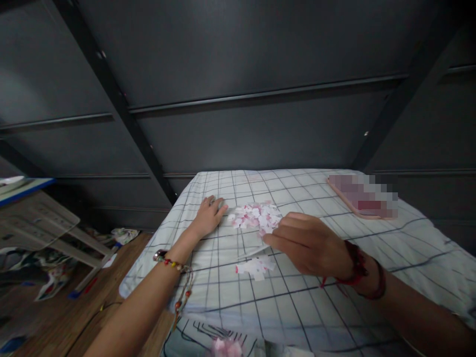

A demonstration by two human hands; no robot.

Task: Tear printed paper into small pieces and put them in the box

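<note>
My left hand (208, 217) rests palm down on the checked cloth with its fingers spread, just left of a pile of white and pink paper scraps (256, 217). Closed in a pinch, my right hand (310, 244) hovers at the right side of that pile. A thin white strip (255, 252) reaches leftward from its fingertips; the end inside the grip is hidden. Below the strip lies a smaller cluster of white scraps (256, 268) with touches of pink. Beaded and red cords circle my wrists.
White cloth with dark grid lines (297, 307) covers the bed-like surface. A pink-edged flat object (359, 198), partly blurred out, lies at the far right. Dark panels (241, 134) rise behind. A blue-edged table (33, 188) stands left. Pinkish scraps (226, 347) show at the bottom edge.
</note>
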